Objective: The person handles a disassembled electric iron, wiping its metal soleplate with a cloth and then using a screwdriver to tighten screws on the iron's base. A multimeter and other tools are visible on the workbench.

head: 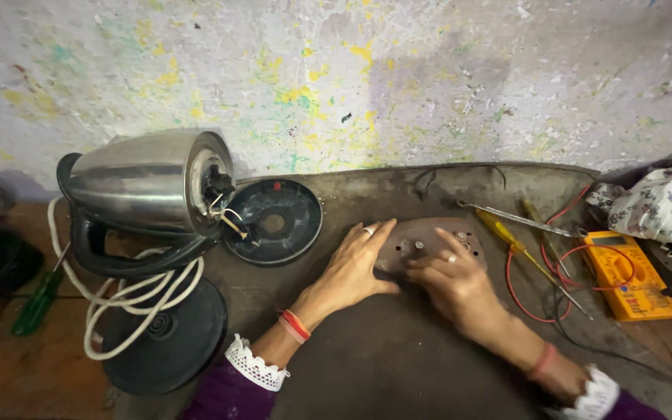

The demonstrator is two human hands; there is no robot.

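A: Hands?
B: Left hand (351, 268) flat, fingers together & stretched out, nothing gripped, resting on left edge of round brownish metal plate w/ small studs (429, 243). Right hand (456, 284) laid on top of same plate, fingers curled down onto it, pressing not grasping. Rings on both, red thread bands at wrists, white lace cuffs on purple sleeves.
A: Plate where?
B: Mid dark grey work mat (398, 350), just below wall, between the hands.
A: Left side?
B: Shiny steel kettle body (138, 183) lying on its side, black handle, open bottom facing right w/ loose wires. Touching that end: round black plastic base cover (274, 222), tilted. Below: black round power base (169, 334) w/ white coiled cord (130, 299). Green-handled screwdriver (36, 303) far left on wooden floor.
A: Right side?
B: Yellow-handled screwdriver (507, 241) & metal tweezers (519, 220) just beside plate. Yellow multimeter (631, 276) w/ red leads further right. Floral cloth (663, 206) at edge.
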